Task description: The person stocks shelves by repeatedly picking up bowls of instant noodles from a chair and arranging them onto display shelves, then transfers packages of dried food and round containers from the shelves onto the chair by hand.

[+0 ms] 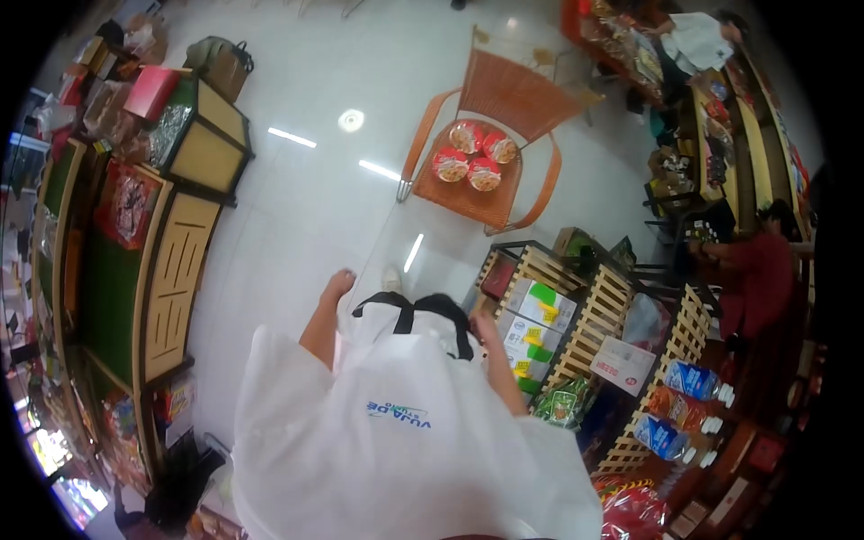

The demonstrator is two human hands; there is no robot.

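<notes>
My left hand (pixel 340 282) hangs in front of me over the tiled floor, its fingers curled in, with no object showing in it. Close to the slatted shelf on the right is my right hand (pixel 484 328), beside the white cartons (pixel 531 335); its fingers are blurred and I see nothing held. Ahead, an orange-brown woven armchair (pixel 463 200) carries several red-and-white instant noodle bowls (pixel 467 137), grouped on its seat. Both hands are apart from the bowls.
Display counters (pixel 175 283) with packaged goods line the left. On the right, slatted wooden shelves (pixel 589 317) hold cartons and large drink bottles (pixel 661 436). A person in dark red (pixel 765 274) is at the right, and another in white (pixel 697 43) stands farther back.
</notes>
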